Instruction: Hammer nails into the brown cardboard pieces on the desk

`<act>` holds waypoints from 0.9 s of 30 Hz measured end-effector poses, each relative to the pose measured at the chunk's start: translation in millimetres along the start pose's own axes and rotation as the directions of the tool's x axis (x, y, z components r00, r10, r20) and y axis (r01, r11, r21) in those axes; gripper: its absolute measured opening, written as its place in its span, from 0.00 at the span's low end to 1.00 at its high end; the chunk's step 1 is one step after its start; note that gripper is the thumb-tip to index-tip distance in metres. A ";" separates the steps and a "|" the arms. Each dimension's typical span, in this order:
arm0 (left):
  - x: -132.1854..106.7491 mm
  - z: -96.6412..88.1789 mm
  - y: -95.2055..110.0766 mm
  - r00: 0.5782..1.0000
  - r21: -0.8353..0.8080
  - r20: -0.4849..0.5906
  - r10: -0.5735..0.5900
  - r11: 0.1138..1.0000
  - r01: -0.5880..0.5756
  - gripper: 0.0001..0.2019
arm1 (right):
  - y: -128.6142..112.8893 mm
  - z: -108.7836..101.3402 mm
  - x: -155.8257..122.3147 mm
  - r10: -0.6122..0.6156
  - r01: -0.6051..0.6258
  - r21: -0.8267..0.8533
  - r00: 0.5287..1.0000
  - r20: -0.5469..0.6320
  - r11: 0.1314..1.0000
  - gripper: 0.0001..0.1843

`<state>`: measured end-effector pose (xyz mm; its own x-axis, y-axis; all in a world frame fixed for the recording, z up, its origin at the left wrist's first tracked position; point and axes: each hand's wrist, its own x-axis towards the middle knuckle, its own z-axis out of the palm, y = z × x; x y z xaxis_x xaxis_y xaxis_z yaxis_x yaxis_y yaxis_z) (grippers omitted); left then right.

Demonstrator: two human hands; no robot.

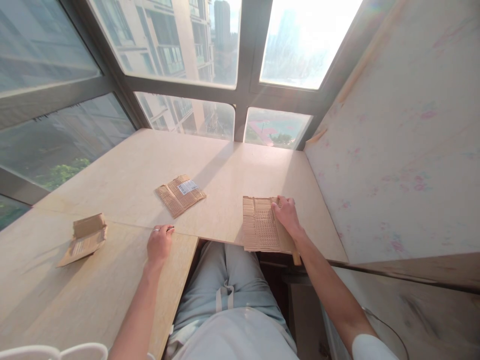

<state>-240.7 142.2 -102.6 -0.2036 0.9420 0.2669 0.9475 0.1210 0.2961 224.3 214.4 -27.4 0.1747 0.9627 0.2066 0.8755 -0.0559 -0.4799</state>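
head view, the single view: pale marbled tabletop (221,155) in a corner by windows, low sun, long shadows toward the near side.

left hand (159,243): above the left part of the top, near its inner edge. fingers curled, thumb drawn in, closed on a small dark item (170,228); too little of it shows to name. pale ring on one finger.

right hand (287,215): clamped on the far right part of a corrugated cardboard sheet (260,222), thumb over its face, other fingers bent at the right side. sheet lies at the near edge of the tabletop, in front of the person and to the right; ridged, creased lengthwise, rows of small marks down its middle.

second cardboard piece (176,200): flat on the top, beyond the left hand and well apart from the sheet. white printed label (187,186) on its far right part.

third cardboard piece (88,240): far left, bent, one panel raised, the other sloping toward the near side.

surroundings: grey window frame (243,65), buildings outside; flower-patterned wall (405,150) at right. person's light trousers (225,280) below the edge.
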 end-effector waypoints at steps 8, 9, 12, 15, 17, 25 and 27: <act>0.7 -0.5 0.6 1.000 0.013 -0.004 0.016 1.000 -0.016 0.15 | -2.8 -4.1 -2.6 0.062 -0.061 -0.034 0.997 0.042 0.998 0.22; 0.7 -0.5 0.8 1.000 0.012 -0.003 0.015 1.000 -0.015 0.15 | -3.3 -5.5 -3.4 0.072 -0.069 -0.049 0.996 0.055 0.996 0.22; 0.7 -0.7 1.4 1.000 0.013 -0.003 0.006 1.000 -0.006 0.15 | -5.0 -9.1 -5.2 0.087 -0.082 -0.077 0.993 0.076 0.994 0.23; 0.7 -1.0 1.7 1.000 0.011 -0.001 -0.002 1.000 0.002 0.15 | -6.0 -10.1 -5.2 0.085 -0.079 -0.083 0.994 0.064 0.993 0.25; 0.5 -1.2 1.9 1.000 0.005 -0.002 -0.001 1.000 0.001 0.14 | -5.8 -9.8 -4.6 0.070 -0.066 -0.081 0.996 0.049 0.995 0.28; 1.0 -1.8 5.4 1.000 -0.010 -0.008 -0.029 1.000 0.029 0.12 | -2.5 -7.2 -1.5 0.005 -0.003 -0.057 1.000 0.031 0.998 0.30; 1.2 -1.8 6.1 0.999 -0.009 -0.010 -0.041 0.999 0.041 0.12 | -1.5 -6.6 -0.7 0.017 -0.016 -0.031 1.000 0.023 0.999 0.30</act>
<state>-235.6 143.5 -98.8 -0.2445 0.9331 0.2638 0.9363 0.1564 0.3146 225.8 212.1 -21.2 0.1790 0.9675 0.1784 0.8863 -0.0798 -0.4561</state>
